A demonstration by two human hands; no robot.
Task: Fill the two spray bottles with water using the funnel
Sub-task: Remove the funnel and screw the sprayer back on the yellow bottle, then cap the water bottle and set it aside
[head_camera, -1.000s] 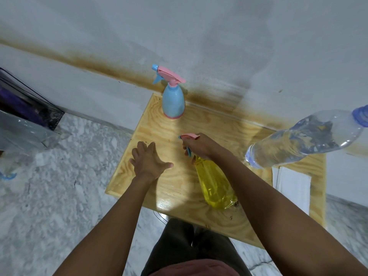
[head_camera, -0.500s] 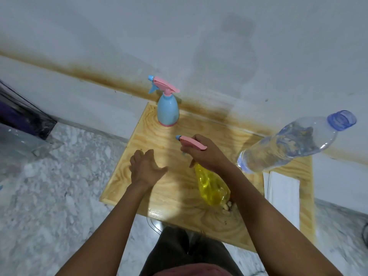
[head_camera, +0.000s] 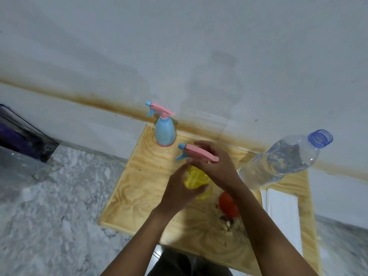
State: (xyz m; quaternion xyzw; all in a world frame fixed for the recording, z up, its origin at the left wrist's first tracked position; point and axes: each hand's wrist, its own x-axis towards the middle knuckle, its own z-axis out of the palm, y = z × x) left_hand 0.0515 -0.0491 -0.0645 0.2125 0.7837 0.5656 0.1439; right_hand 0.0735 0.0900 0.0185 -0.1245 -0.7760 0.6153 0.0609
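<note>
The left hand (head_camera: 180, 191), flat on the desk (head_camera: 139, 176) a second ago, now grips the yellow spray bottle (head_camera: 196, 181) just in front of the blue spray bottle (head_camera: 165, 132); the right hand (head_camera: 213, 164) grasps its pink trigger head (head_camera: 196, 153), probably about to unscrew it.

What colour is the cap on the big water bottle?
Blue, see-through; the head view shows the cap on the water bottle.

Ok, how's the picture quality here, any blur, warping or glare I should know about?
Head view: soft overall, the hands and yellow spray bottle smeared; wide-angle warping tilts the water bottle outward; light is dim and even, with a faint sheen on the wooden table.
</note>
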